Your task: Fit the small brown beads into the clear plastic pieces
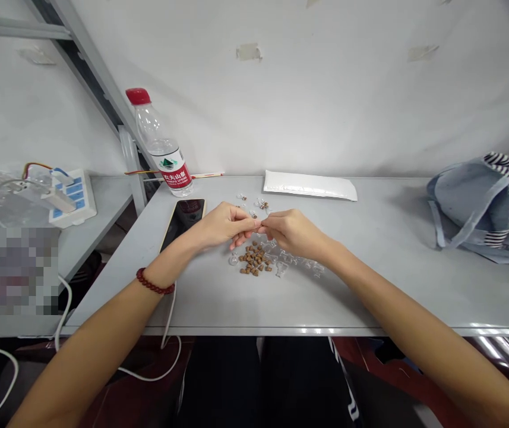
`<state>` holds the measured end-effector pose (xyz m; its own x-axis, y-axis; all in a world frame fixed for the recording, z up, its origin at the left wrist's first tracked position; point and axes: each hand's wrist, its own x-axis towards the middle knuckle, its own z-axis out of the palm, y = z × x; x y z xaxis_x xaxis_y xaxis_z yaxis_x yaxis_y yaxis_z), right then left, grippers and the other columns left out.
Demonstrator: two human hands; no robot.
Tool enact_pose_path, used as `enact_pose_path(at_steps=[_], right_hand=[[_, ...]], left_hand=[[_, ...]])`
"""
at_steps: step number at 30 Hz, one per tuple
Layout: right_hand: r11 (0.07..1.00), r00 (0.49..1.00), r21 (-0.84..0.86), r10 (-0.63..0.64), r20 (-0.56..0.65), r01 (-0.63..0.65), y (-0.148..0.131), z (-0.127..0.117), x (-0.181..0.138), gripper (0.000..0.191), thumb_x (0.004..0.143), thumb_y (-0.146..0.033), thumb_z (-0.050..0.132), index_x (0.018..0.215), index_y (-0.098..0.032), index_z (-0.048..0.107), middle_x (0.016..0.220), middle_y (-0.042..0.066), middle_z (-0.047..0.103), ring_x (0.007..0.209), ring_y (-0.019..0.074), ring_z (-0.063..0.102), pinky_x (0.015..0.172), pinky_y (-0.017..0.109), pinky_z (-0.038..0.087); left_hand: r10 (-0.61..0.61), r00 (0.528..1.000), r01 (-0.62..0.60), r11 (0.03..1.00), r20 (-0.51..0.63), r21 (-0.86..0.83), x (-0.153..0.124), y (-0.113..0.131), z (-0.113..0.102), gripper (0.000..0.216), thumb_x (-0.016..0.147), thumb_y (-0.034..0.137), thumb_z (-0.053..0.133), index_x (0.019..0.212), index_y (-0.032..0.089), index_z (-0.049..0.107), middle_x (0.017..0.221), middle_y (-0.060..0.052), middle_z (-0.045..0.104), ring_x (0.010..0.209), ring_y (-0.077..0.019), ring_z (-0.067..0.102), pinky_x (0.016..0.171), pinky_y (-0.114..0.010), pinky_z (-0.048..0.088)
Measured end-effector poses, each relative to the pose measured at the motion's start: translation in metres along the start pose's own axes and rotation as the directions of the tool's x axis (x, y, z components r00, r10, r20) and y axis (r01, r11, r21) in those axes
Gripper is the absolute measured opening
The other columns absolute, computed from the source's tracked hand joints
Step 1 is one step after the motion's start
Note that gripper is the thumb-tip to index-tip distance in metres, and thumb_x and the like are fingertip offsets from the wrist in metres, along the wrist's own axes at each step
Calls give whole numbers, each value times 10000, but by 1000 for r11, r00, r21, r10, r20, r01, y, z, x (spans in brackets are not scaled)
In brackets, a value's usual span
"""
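Observation:
My left hand and my right hand meet over the table, thumbs and fingertips pinched together. Whatever lies between the fingers is too small or hidden to make out. Just below them is a loose pile of small brown pellets. Several small clear plastic pieces lie to the right of the pellets, partly under my right hand. One round clear piece sits at the pile's left edge. Beyond my hands are a few clear pieces holding brown bits.
A water bottle with a red cap stands at the back left. Left of my hands lies a phone with a white cable. A white packet rests by the wall, a blue-grey bag at right. A power strip is far left.

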<state>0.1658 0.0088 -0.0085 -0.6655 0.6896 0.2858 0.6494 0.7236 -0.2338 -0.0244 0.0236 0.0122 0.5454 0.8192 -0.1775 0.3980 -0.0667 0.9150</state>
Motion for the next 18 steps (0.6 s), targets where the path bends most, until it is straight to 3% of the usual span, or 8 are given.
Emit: enact_pose_path(at_steps=[3, 7, 10, 13, 16, 18], right_hand=[[979, 999, -204, -14, 32, 20, -7, -1, -2, 262, 813, 2, 417, 771, -129, 639, 665, 54, 587, 575, 142, 451, 556, 294, 303], [923, 996, -374, -70, 63, 88, -18, 4, -5, 291, 908, -56, 395, 764, -127, 638, 690, 85, 603, 620, 169, 465, 602, 320, 308], [940, 989, -312, -111, 99, 137, -19, 5, -6, 248, 937, -138, 436, 811, -125, 649, 773, 89, 627, 688, 174, 491, 651, 315, 335], [987, 994, -132, -79, 70, 88, -8, -2, -6, 205, 925, -246, 511, 829, -137, 655, 774, 64, 616, 688, 161, 491, 652, 293, 346], [997, 996, -39, 65, -62, -68, 7, -13, -6, 286, 944, -273, 469, 746, -139, 626, 670, 42, 553, 617, 144, 461, 588, 278, 314], [988, 981, -19, 152, -117, -155, 14, -16, -7, 317, 949, -258, 442, 687, -152, 587, 618, 26, 513, 571, 131, 428, 563, 276, 284]], left_hand=[[-25, 999, 24, 1000, -42, -15, -3, 0, -7, 297, 828, 318, 584, 586, 145, 576, 484, 17, 491, 397, -64, 433, 377, -189, 364], [1, 974, 15, 998, -226, 66, 2, -8, -10, 334, 833, 404, 567, 616, 150, 572, 470, 28, 477, 406, -74, 425, 405, -201, 352], [74, 981, -28, 969, -182, 244, 6, -9, -2, 364, 843, 408, 541, 584, 152, 546, 444, 36, 463, 407, -77, 414, 447, -212, 343], [133, 988, -93, 927, -84, 363, 9, -10, 3, 362, 878, 404, 470, 654, 152, 603, 495, 21, 501, 460, -105, 461, 501, -234, 380], [255, 954, -122, 812, -160, 571, 9, -18, -4, 296, 879, 350, 460, 877, 157, 685, 783, -51, 646, 716, -177, 583, 715, -301, 463], [320, 932, -114, 702, -169, 703, 8, -28, -13, 302, 849, 288, 491, 1069, 174, 664, 1051, -95, 630, 961, -234, 577, 889, -365, 439]])
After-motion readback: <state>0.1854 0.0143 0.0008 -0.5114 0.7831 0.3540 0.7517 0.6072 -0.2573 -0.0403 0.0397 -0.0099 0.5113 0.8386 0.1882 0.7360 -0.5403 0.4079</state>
